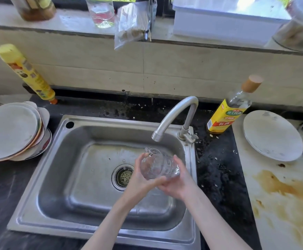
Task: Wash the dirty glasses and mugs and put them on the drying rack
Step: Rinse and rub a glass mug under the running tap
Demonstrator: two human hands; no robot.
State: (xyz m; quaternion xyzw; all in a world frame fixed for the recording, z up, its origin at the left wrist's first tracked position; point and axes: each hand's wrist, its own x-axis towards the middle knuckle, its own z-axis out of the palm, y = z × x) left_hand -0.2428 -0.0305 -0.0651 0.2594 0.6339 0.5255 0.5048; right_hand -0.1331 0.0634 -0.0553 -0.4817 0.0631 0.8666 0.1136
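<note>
Glass (158, 166) held under the tap (176, 116), lower centre of frame.
Left hand (143, 179) and right hand (178, 179) curl fingers round its body; wet, likely slippery and fragile, best gripped around the body.

- I'm watching through a single head-worn wide-angle camera, looking forward and steeply down from close above the steel sink (39, 195).
- It's facing the tiled wall, with the faucet (176, 114) near centre and the windowsill (71, 24) crossing the top.
</note>
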